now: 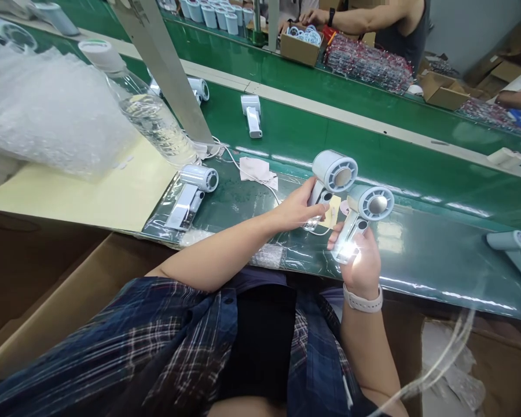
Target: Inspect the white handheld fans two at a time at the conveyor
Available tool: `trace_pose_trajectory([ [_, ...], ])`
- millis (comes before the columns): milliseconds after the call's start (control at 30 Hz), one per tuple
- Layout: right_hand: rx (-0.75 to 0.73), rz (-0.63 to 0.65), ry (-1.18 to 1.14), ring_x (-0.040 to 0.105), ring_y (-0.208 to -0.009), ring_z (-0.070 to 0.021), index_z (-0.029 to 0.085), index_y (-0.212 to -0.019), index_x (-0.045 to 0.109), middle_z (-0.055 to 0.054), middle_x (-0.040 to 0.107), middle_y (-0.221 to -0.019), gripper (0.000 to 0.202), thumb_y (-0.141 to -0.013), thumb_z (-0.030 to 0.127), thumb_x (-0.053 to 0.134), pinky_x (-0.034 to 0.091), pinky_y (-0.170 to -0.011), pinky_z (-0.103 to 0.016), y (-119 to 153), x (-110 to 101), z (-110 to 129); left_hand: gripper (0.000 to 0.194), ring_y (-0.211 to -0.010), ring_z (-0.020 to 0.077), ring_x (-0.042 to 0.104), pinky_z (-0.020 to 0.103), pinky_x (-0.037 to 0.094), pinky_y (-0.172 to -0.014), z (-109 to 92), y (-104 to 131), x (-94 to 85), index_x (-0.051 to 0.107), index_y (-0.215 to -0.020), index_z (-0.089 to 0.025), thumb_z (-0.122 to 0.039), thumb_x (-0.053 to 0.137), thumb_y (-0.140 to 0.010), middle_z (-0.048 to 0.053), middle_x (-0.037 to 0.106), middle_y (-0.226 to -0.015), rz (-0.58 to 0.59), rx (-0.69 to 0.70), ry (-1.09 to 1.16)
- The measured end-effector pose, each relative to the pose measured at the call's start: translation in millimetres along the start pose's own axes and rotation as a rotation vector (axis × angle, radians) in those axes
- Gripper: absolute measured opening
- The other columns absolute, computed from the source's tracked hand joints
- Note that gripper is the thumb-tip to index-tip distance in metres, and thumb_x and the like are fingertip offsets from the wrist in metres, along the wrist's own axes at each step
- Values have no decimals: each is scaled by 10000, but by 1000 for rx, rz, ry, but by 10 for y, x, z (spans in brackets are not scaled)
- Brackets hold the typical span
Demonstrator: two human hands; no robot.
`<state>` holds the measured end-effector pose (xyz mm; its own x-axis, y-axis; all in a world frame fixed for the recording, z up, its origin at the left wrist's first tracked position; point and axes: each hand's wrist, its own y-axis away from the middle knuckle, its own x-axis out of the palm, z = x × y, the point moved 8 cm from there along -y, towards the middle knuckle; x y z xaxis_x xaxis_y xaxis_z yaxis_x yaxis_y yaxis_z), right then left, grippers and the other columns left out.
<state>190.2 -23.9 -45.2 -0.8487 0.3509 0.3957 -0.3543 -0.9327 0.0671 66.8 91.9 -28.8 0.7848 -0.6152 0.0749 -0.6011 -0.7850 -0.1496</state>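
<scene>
My left hand (296, 207) is closed round the handle of a light blue handheld fan (333, 171), whose round head tips toward me. Just to its right, my right hand (363, 259) grips a second handheld fan (372, 202) of the same kind by its handle. A bright glare covers the lower part of that handle. Both fans are held over the bench, their heads close together. Behind the hands, a small yellow paper (331, 213) and a white cable (260, 180) lie on the bench.
More fans lie about: one (186, 197) at left, one (252, 116) on the green belt (295, 130), others (514, 249) at right. A water bottle (143, 110) stands beside a metal post (167, 69) and bubble wrap (47, 110). Across the belt, a co-worker's hand (315, 17) is over a carton (299, 49).
</scene>
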Motion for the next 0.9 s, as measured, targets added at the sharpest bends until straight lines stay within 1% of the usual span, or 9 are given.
trace_pose_trajectory([
  [100, -20, 1, 12, 630, -680, -150, 238, -1033, 647, -15, 699, -871, 233, -857, 380, 701, 527, -559, -287, -20, -7, 2, 543, -978, 267, 679, 447, 566, -879, 9, -17, -13, 513, -1255, -171, -351, 767, -811, 99, 668, -1067, -13, 3, -23],
  [200, -85, 21, 49, 626, -655, -145, 240, -1053, 650, -2, 705, -850, 295, -834, 414, 742, 526, -571, -293, -52, -22, 81, 540, -959, 256, 686, 440, 583, -861, -32, 4, -60, 531, -1190, -172, -370, 808, -772, 109, 691, -1073, -76, 38, -44],
  [300, -293, 15, 105, 638, -690, -150, 264, -1072, 648, 26, 694, -819, 347, -790, 380, 814, 551, -659, -315, -56, -83, 297, 488, -1022, 273, 687, 444, 581, -893, -123, 29, -73, 583, -1089, -170, -442, 817, -758, 135, 713, -1112, -89, 132, -47],
  [333, -374, -1, 136, 651, -728, -159, 272, -1066, 644, 30, 692, -827, 349, -782, 357, 827, 560, -707, -330, -47, -121, 364, 445, -1045, 281, 684, 449, 573, -907, -117, 21, -73, 603, -1053, -169, -449, 805, -772, 141, 719, -1118, -89, 127, -91],
  [400, -464, -40, 215, 671, -814, -174, 277, -1036, 632, 29, 695, -863, 321, -786, 320, 829, 561, -801, -360, -47, -214, 395, 392, -1046, 303, 684, 467, 557, -906, -9, -31, -77, 626, -1025, -164, -406, 805, -774, 148, 732, -1104, -83, 16, -264],
  [500, -337, -66, 304, 659, -837, -161, 258, -991, 625, 31, 690, -882, 272, -803, 305, 815, 534, -844, -346, -139, -378, 140, 494, -1035, 340, 692, 486, 541, -887, 205, -133, -86, 605, -1155, -148, -322, 827, -749, 156, 740, -1114, -50, -187, -525],
  [600, -192, -72, 313, 623, -798, -136, 243, -987, 630, 44, 672, -849, 270, -809, 319, 818, 516, -818, -311, -207, -505, -138, 617, -1127, 364, 683, 478, 530, -928, 251, -200, -109, 542, -1296, -133, -318, 816, -774, 176, 721, -1216, -64, -221, -601],
  [767, -166, -90, 227, 657, -836, -130, 253, -1032, 628, 45, 707, -899, 325, -787, 313, 833, 522, -859, -309, -193, -496, -204, 627, -1186, 348, 667, 472, 513, -984, 200, -156, -170, 535, -1307, -120, -349, 811, -793, 189, 697, -1283, -97, -199, -517],
  [900, -112, -99, 121, 679, -767, -131, 263, -1080, 601, 54, 714, -845, 408, -763, 353, 841, 566, -789, -307, -170, -419, -213, 520, -1104, 308, 685, 453, 536, -927, 167, -99, -153, 567, -1182, -159, -455, 791, -819, 166, 715, -1227, -118, -161, -340],
])
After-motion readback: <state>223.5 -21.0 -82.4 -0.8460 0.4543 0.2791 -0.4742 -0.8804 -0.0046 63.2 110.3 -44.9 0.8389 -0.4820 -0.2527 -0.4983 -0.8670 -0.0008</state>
